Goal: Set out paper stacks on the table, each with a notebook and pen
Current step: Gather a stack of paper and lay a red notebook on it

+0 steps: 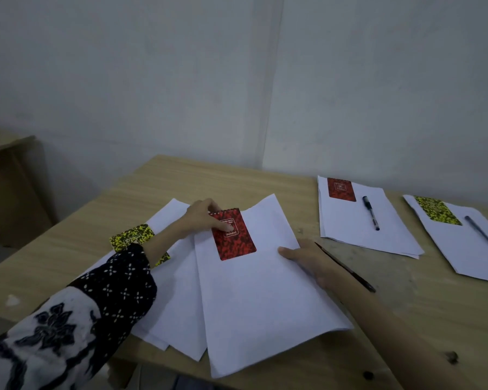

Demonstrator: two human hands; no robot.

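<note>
White near stack (259,299) lying angled over loose sheets (178,313) at table (392,319) front edge. Right hand (307,258) pinching stack's right edge, pen (347,268) lying under palm. Left hand (202,219) gripping red notebook (235,239) at spiral end, thumb on cover, setting it on stack's top corner. Advice: square notebook as on far sets, keep stack pinned, then lay pen beside it. Yellow notebook (131,237) waiting behind left wrist. Farther right, two finished sets (364,220) lying well apart.

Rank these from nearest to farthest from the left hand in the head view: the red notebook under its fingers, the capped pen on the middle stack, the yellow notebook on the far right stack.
From the left hand:
1. Red notebook, touched by its fingers, on the near stack.
2. Capped pen, to the right, on the middle stack.
3. Yellow notebook, farthest right, on the last stack.
</note>
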